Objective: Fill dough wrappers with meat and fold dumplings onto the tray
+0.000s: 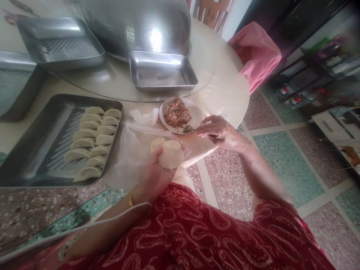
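My left hand is closed around the edge of a round, pale dumpling wrapper, held near the table's edge. Just behind it shows a second wrapper-like yellowish round, partly hidden. In my right hand is a spoon, its bowl at the near right rim of a white plate. A mound of minced reddish filling with green bits lies on that plate. To the left, folded dumplings sit in two rows along the right side of a dark metal tray.
Crumpled translucent plastic lies between tray and plate. Farther back stand a small metal tray, another tray and a large perforated metal colander. At the left edge is one more tray. Pink cloth hangs beyond the table's right edge.
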The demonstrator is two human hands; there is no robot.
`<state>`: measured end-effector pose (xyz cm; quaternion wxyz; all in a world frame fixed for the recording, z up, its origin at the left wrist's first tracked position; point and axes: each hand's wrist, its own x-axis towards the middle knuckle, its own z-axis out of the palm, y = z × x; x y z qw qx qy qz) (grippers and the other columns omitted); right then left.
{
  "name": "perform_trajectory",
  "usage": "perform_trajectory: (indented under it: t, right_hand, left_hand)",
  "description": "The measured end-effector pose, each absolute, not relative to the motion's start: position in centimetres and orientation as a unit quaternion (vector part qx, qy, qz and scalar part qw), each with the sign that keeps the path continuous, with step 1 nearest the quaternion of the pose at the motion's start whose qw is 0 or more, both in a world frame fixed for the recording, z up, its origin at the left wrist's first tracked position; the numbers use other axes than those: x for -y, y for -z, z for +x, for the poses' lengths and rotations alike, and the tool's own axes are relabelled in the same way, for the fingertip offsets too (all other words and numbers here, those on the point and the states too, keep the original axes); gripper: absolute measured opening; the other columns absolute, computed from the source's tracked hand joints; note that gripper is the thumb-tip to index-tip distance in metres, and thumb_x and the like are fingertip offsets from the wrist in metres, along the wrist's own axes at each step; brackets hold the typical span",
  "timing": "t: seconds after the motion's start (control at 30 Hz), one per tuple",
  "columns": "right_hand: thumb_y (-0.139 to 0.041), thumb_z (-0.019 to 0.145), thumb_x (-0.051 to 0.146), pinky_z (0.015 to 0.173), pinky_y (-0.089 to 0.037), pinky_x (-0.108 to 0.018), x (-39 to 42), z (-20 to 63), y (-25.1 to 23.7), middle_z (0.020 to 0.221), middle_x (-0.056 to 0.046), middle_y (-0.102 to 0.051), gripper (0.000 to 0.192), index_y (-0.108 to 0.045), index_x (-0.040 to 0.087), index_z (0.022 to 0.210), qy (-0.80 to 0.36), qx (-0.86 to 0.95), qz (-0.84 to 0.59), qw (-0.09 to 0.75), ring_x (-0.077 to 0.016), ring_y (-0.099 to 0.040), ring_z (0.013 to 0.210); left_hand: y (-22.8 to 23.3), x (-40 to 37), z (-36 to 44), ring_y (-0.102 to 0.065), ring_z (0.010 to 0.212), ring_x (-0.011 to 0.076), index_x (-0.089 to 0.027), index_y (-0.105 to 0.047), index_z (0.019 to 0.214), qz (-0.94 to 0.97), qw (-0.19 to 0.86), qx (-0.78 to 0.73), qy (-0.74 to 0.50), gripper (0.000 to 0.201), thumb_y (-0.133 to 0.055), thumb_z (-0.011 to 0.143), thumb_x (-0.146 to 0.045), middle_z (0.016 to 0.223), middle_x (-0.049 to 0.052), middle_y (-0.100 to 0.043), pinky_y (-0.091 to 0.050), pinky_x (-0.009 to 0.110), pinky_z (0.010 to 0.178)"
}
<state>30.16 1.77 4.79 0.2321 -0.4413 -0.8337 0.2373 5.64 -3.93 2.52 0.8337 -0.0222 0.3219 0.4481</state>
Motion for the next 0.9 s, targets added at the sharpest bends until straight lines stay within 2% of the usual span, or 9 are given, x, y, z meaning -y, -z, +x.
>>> perform_trajectory:
  t: [0.1, 0.27, 0.43, 0.6, 0.8, 0.9]
  right_hand:
    - [-0.061, 0.092, 0.037, 0.091, -0.056, -0.049, -1.6, 30.7, -5.4, 0.093, 0.002, -0.077, 0.016, -0.077, 0.035, 0.095, -0.201, 0.811, -0.474, 0.277, -0.0216, -0.069, 0.093]
    - [-0.052, 0.096, 0.051, 0.087, -0.058, -0.046, -1.5, 30.7, -4.2, 0.102, -0.009, -0.074, 0.038, -0.076, 0.022, 0.104, -0.160, 0.749, -0.552, 0.330, -0.0235, -0.069, 0.095]
    - [-0.053, 0.093, 0.055, 0.085, -0.058, -0.042, -2.4, 29.9, -3.0, 0.106, -0.010, -0.074, 0.042, -0.077, 0.021, 0.088, -0.268, 0.689, -0.570, 0.359, -0.0226, -0.070, 0.094]
    - [-0.059, 0.088, 0.047, 0.081, -0.056, -0.036, -3.0, 29.6, -2.2, 0.092, -0.007, -0.076, 0.034, -0.075, 0.019, 0.077, -0.360, 0.612, -0.574, 0.409, -0.0191, -0.071, 0.086]
    - [-0.057, 0.084, 0.030, 0.065, -0.050, -0.028, -3.0, 29.0, -1.2, 0.066, -0.002, -0.072, 0.022, -0.072, 0.017, 0.075, -0.392, 0.516, -0.605, 0.462, -0.0131, -0.066, 0.066]
    - [-0.056, 0.081, 0.022, 0.057, -0.046, -0.025, -3.5, 28.5, -1.5, 0.055, 0.000, -0.067, 0.018, -0.069, 0.016, 0.070, -0.465, 0.423, -0.613, 0.479, -0.0109, -0.061, 0.055]
  left_hand:
    - [-2.3, 3.9, 5.6, -0.061, 0.125, 0.0262, -0.014, -0.062, 0.124, -0.017, 0.835, -0.313, -0.452, 0.035, -0.047, 0.095, -0.026, 0.117, 0.010, -0.073, -0.048, 0.043, 0.111]
    - [-2.2, 4.0, 5.7, -0.063, 0.122, 0.0261, -0.013, -0.062, 0.124, -0.014, 0.843, -0.319, -0.433, 0.035, -0.045, 0.096, -0.027, 0.115, 0.011, -0.073, -0.052, 0.040, 0.105]
    - [-2.3, 3.9, 5.6, -0.065, 0.118, 0.0259, -0.011, -0.062, 0.122, -0.020, 0.838, -0.324, -0.438, 0.035, -0.045, 0.096, -0.025, 0.112, 0.012, -0.073, -0.053, 0.039, 0.103]
    - [-2.2, 4.0, 5.6, -0.066, 0.116, 0.0257, -0.008, -0.058, 0.129, -0.052, 0.843, -0.343, -0.411, 0.040, -0.045, 0.097, -0.028, 0.117, 0.014, -0.072, -0.053, 0.039, 0.103]
    - [-1.9, 3.2, 7.1, -0.071, 0.104, 0.0240, -0.003, -0.052, 0.135, -0.070, 0.852, -0.376, -0.357, 0.048, -0.043, 0.098, -0.032, 0.111, 0.017, -0.073, -0.057, 0.034, 0.094]
    - [-1.7, 2.2, 8.2, -0.071, 0.100, 0.0240, -0.001, -0.051, 0.136, -0.076, 0.851, -0.378, -0.357, 0.051, -0.041, 0.099, -0.035, 0.105, 0.018, -0.074, -0.057, 0.033, 0.089]
